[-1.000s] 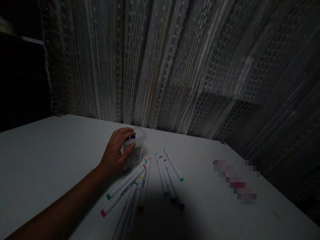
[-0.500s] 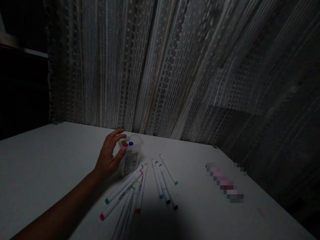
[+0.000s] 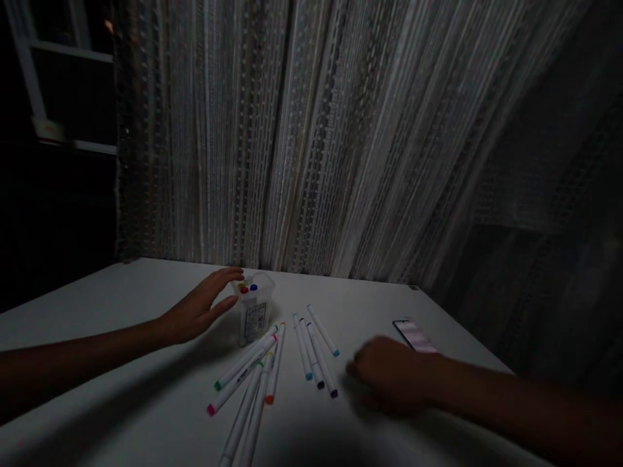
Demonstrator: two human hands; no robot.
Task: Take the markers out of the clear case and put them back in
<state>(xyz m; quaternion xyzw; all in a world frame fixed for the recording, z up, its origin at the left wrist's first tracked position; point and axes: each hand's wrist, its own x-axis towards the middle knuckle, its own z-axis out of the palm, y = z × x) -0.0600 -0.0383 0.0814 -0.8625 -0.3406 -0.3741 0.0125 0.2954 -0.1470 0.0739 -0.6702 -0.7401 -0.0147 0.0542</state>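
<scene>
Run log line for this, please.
left hand: open at clear rectangular plastic tub, contact unclear | right hand: blurred, grip unclear | loose white colour-tipped markers: two groups on white table

Markers (image 3: 276, 363): white barrels; tip colours include green, pink, orange, light blue and dark purple. Container (image 3: 253, 299): translucent, with black-and-white label (image 3: 256, 321); marker ends (image 3: 254, 287) inside are red, blue and yellowish. Tabletop (image 3: 146, 292): white. Curtain (image 3: 272, 130): grey, vertical stripes and dashed lines. Phone screen (image 3: 417, 337): pinkish.
</scene>
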